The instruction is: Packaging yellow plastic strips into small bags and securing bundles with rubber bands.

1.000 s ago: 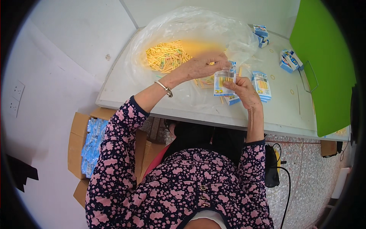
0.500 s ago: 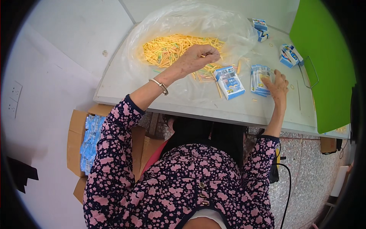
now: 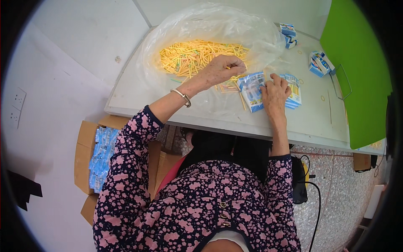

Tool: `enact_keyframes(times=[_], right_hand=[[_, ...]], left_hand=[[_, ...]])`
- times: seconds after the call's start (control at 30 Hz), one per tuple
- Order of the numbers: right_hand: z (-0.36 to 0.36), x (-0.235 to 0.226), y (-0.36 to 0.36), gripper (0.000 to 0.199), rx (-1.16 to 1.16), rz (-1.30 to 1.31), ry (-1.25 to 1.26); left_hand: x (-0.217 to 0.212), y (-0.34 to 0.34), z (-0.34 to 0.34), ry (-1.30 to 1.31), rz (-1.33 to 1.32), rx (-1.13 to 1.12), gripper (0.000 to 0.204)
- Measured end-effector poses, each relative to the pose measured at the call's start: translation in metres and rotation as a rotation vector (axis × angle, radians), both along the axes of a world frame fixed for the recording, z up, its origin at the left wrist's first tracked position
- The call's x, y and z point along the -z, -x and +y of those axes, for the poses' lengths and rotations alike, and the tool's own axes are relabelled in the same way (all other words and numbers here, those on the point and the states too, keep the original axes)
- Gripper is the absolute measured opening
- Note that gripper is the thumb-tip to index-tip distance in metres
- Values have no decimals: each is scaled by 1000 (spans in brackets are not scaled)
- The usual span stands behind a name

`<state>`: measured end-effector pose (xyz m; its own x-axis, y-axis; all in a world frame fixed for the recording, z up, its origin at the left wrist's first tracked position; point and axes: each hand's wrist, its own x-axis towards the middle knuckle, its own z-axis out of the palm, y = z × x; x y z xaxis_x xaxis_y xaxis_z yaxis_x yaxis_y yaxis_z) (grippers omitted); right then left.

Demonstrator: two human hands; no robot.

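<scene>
The blue-and-white packet (image 3: 252, 91), long axis roughly 12-to-6 o'clock, is positioned at 9 o'clock from the nearer, half-curled right hand (image 3: 275, 93); neither its grip nor the curled left hand's (image 3: 221, 69) can be confirmed.

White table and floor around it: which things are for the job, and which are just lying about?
Seems for the job:
- thin yellow sticks, by the left hand
- crinkly clear plastic bag around them
- white packet with blue stripes, at the right hand

Seems just about:
- long black cable
- upright green panel
</scene>
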<state>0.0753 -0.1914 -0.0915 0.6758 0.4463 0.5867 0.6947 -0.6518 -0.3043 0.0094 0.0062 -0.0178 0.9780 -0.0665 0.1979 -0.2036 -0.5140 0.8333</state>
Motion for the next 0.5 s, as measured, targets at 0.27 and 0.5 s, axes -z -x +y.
enact_keyframes(times=[0.27, 0.5], right_hand=[[-1, -40, 14, 13, -283, 282, -410], [16, -35, 13, 17, -452, 722, -496]], left_hand=[[0, -6, -9, -58, -19, -21, 22], [-1, 2, -1, -113, -106, -65, 18]])
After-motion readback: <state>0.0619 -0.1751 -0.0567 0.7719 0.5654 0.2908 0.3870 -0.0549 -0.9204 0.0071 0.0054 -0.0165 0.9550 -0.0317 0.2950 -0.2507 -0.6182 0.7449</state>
